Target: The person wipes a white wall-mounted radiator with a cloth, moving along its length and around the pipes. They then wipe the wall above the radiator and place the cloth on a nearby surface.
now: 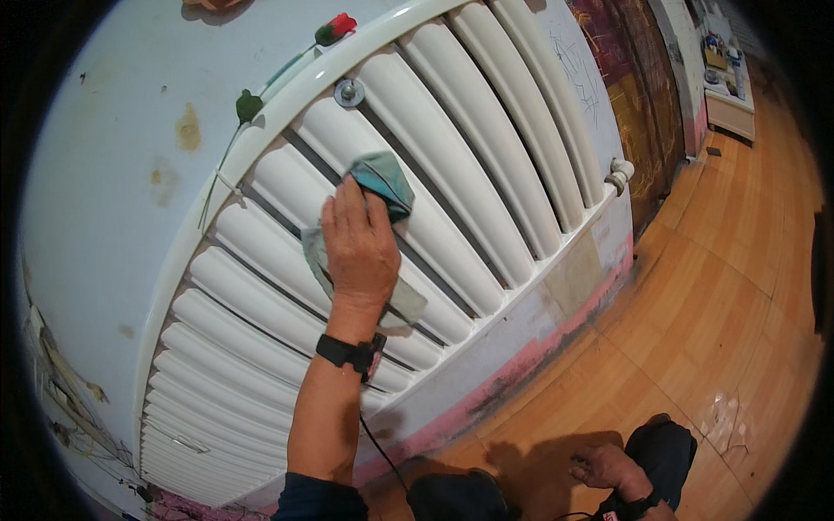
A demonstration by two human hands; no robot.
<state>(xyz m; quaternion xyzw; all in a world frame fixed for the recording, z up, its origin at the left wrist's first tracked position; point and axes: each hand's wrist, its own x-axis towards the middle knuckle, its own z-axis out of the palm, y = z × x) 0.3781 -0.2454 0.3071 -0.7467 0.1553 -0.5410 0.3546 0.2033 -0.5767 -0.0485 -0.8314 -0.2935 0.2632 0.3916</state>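
Observation:
My left hand (361, 254), with a black band on the wrist, presses a grey-green and teal cloth (394, 179) against the white tubes of a wall radiator (449, 163). The cloth is bunched at the fingertips, and loose folds hang out on both sides of the hand. Low at the right, my right hand (603, 465) hangs beside my dark-trousered knee, with its fingers loosely curled and nothing visible in them. It also wears a black wrist strap. A round metal fitting (349, 92) sits between two tubes above the cloth.
An artificial red rose (335, 29) lies along the radiator's top rail. A pipe elbow (620, 174) juts from the radiator's lower right end. A patterned curtain (642, 98) and a white cabinet (730, 116) stand farther off. Black cable (381, 449) runs down near my left forearm, above wood-look flooring (704, 286).

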